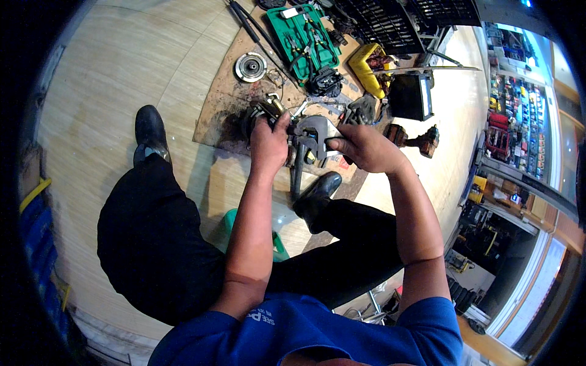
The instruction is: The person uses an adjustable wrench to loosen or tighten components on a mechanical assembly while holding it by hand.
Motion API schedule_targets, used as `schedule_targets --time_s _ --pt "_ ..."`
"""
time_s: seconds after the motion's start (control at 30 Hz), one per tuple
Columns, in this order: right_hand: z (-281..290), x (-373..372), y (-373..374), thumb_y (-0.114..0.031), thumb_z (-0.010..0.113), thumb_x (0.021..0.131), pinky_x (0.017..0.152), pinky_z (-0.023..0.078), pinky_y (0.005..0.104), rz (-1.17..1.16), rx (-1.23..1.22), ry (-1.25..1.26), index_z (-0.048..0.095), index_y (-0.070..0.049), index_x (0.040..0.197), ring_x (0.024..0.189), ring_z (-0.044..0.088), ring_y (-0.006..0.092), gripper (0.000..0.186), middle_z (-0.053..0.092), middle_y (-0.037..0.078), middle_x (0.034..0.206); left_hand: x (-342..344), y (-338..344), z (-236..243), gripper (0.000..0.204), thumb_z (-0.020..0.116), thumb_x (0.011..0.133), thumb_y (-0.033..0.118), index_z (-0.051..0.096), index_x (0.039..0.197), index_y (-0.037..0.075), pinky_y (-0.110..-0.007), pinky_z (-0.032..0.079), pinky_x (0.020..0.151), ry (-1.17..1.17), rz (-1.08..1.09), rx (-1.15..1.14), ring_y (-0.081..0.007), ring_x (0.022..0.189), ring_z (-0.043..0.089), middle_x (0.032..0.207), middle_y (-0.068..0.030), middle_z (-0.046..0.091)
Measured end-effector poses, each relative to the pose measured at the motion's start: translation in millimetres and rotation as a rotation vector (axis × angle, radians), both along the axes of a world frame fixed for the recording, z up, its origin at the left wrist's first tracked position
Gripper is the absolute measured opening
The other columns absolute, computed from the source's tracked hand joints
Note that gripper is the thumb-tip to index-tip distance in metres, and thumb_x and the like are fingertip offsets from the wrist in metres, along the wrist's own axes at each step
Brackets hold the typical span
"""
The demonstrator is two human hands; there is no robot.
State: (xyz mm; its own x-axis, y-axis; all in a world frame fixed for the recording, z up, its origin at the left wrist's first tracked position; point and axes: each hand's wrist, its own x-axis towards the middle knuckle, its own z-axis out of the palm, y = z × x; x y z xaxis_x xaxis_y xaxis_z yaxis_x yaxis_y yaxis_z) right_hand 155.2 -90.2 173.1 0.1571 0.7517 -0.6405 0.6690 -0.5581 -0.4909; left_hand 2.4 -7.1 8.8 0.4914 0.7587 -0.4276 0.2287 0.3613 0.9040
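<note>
My left hand (269,143) is closed round part of a dark, greasy mechanical assembly (259,113), with the thumb up near a brass-coloured piece. My right hand (369,148) grips a grey, C-shaped metal piece (322,133) between thumb and fingers. This piece lies against the assembly's right side; whether the two are joined I cannot tell. Below it a black bar or tube (297,171) points toward me. Just beyond my right hand lies a dark glove-like item (362,110).
A stained cardboard sheet (210,122) carries a round metal disc (251,67) and an open green tool case (284,30). Farther right are a yellow tray (364,76), a black box (408,97) and a cordless power tool (425,141). A green stool (279,249) shows below my arms.
</note>
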Motion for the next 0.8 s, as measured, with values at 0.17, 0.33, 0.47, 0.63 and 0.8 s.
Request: schedule_targets --time_s 0.17,0.33,0.47,0.63,0.8 --pt "-4 2 4 -0.033 0.059 0.097 0.062 0.044 0.0398 0.024 0.048 0.002 0.06 0.001 0.096 0.065 0.057 0.0297 0.034 0.058 0.017 0.07 0 1 2 0.041 0.065 0.092 0.031 0.058 0.112 -0.005 -0.046 0.046 0.088 0.012 -0.014 0.034 -0.0436 0.102 0.061 0.106 -0.0275 0.065" --pt "-7 3 7 -0.036 0.06 0.096 0.062 0.044 0.0397 0.009 0.012 0.013 0.061 0.001 0.096 0.064 0.056 0.0271 0.036 0.058 0.017 0.07 -1 1 -3 0.043 0.065 0.092 0.032 0.057 0.11 -0.007 -0.047 0.046 0.087 0.018 -0.016 0.031 -0.0445 0.101 0.061 0.103 -0.0283 0.065" --pt "-4 1 8 -0.037 0.06 0.095 0.064 0.045 0.0411 -0.013 -0.017 0.011 0.062 0.001 0.097 0.066 0.056 0.0304 0.038 0.058 0.018 0.071 -1 1 1 0.043 0.064 0.093 0.033 0.057 0.109 -0.006 -0.047 0.047 0.086 0.035 -0.033 0.013 -0.0444 0.1 0.062 0.102 -0.028 0.066" --pt "-4 -2 6 -0.041 0.06 0.094 0.068 0.047 0.0443 -0.036 -0.033 -0.007 0.064 0.001 0.101 0.073 0.061 0.0408 0.042 0.063 0.024 0.076 -2 3 10 0.042 0.063 0.093 0.033 0.058 0.108 -0.006 -0.047 0.047 0.085 0.046 -0.035 0.005 -0.0437 0.099 0.062 0.101 -0.0274 0.066" --pt "-9 -10 -3 -0.038 0.06 0.096 0.059 0.044 0.0377 -0.16 -0.034 0.025 0.062 0.002 0.094 0.062 0.053 0.0229 0.04 0.057 0.013 0.067 -1 -1 8 0.04 0.064 0.093 0.032 0.058 0.107 -0.005 -0.047 0.046 0.084 0.035 0.019 0.029 -0.0438 0.098 0.062 0.099 -0.0268 0.066"
